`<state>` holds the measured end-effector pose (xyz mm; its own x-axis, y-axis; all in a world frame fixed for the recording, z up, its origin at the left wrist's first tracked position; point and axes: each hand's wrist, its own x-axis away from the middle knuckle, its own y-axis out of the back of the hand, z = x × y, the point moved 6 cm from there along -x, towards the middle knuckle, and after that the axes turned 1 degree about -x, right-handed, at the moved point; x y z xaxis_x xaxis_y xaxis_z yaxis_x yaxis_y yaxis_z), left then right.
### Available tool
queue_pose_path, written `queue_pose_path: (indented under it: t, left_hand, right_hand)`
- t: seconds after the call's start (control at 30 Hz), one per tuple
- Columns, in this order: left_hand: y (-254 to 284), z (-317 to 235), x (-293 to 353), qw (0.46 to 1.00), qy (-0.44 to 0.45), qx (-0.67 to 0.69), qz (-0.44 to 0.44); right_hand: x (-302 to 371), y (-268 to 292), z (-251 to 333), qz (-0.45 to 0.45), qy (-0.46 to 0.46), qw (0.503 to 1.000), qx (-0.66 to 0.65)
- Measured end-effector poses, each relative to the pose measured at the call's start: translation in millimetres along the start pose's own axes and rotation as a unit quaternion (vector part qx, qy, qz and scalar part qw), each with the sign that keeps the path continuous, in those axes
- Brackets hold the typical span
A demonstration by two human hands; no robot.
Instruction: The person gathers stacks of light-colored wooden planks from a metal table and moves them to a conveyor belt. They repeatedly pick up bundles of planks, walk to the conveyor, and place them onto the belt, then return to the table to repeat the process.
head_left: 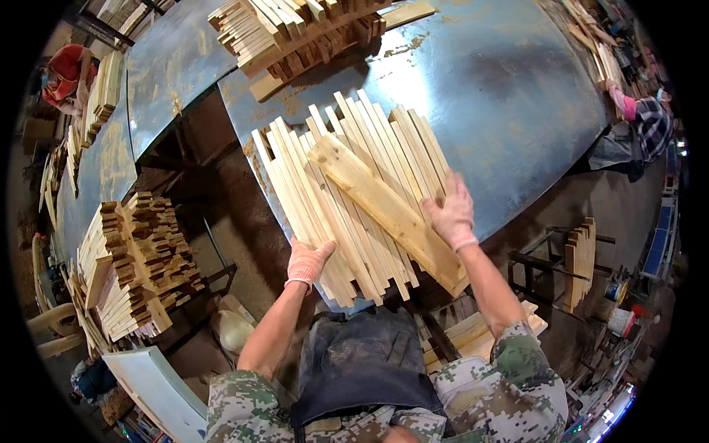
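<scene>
A layer of long pale wooden strips (362, 184) lies side by side on the blue-grey metal tabletop, with uneven ends. One wider board (384, 203) rests slantwise across them. My left hand (309, 262), in a light knitted glove, grips the strips' near left edge, thumb on top and other fingers mostly hidden at the side. At the right edge is my right hand (452, 213), gloved too. Its fingers stretch out along the outermost strip, and its thumb reaches over the strips beside the board.
A tall stack of strips (295, 37) stands at the table's far side. More stacked wood (140, 266) is at left, beside a gap between tables. Boards (580, 262) sit on a metal frame at right. One co-worker (642, 129) is at far right, another (70, 77) at far left.
</scene>
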<state>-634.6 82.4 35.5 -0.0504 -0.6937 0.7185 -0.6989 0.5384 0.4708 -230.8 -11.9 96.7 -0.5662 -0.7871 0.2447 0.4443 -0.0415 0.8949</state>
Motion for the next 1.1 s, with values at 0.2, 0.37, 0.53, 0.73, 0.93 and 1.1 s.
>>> queue_pose_path:
  t: [0.2,0.37,0.53,0.73,0.93,1.1]
  left_hand:
    - [5,-9,12,0.999,-0.015,0.044,0.004]
    - [-16,30,-26,0.977,-0.046,0.178,0.109]
    - [24,56,26,0.99,-0.066,0.119,-0.038]
    - [-23,28,175,0.909,-0.093,0.237,0.329]
    - [-85,40,234,0.818,-0.052,0.368,0.44]
    - [-96,58,266,0.851,-0.053,0.282,0.44]
  right_hand:
    - [109,-20,55,0.101,0.022,0.981,0.163]
    - [98,-7,63,0.171,-0.005,0.984,0.042]
    - [134,-25,66,0.268,-0.077,0.86,-0.428]
    - [202,-48,90,0.264,-0.143,0.709,-0.638]
    - [277,-45,119,0.233,-0.152,0.736,-0.618]
    - [329,-53,95,0.179,-0.123,0.798,-0.562]
